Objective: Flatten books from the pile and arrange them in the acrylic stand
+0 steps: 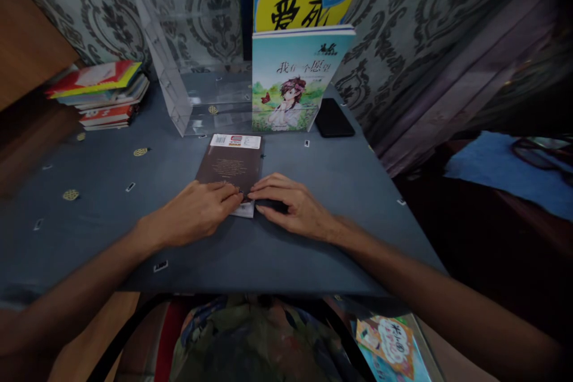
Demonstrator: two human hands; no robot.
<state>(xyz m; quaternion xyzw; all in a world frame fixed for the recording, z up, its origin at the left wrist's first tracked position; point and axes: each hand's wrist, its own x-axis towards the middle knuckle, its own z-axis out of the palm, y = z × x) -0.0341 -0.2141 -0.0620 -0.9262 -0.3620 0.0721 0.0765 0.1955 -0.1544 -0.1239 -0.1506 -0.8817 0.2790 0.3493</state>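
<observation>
A small dark brown book point(233, 162) lies on the table before me, with a white barcode strip along its far end and fine lettering on its cover. My left hand point(208, 210) is closed on its near left part, fingers together over the cover. At the near right corner, my right hand point(293, 206) holds the edge between fingertips and thumb; a dark patch shows inside its curl, and I cannot tell whether it is shadow or an object. A pale strip, perhaps pages, shows below the book's near edge between the hands.
Behind the book, a clear plastic rack point(179, 92) stands on the blue-grey table point(152, 191). Illustrated books point(290, 86) stand upright in it. A black phone point(333, 118) lies beside them. Stacked books point(110, 95) sit at far left; more books point(391, 343) are below the table's front edge.
</observation>
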